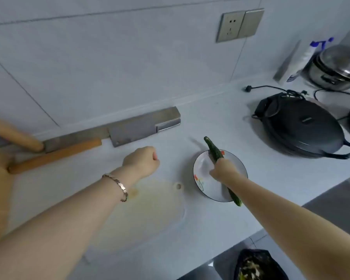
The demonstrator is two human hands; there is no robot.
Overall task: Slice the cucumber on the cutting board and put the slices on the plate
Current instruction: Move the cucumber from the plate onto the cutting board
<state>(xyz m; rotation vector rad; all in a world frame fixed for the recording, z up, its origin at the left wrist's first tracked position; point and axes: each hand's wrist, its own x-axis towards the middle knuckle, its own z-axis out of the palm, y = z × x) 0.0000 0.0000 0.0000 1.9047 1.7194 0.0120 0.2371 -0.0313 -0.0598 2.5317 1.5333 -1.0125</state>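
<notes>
Right hand (223, 170) grips cucumber (214, 149) over plate (202, 186); left hand (142, 161) fisted.

The left forearm (59, 219) and right forearm (291, 209) are bare. A rose-gold bracelet (117, 183) of small faceted links circles the left wrist. One nail on the left hand (143, 160) looks pink.

Cucumber: the long cucumber (213, 150) was dark green.
Plate: the round ceramic plate (211, 188) was white with orange-red floral marks.

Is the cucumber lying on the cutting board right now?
No: the right hand grips the cucumber over the plate, beside the cutting board.
</notes>
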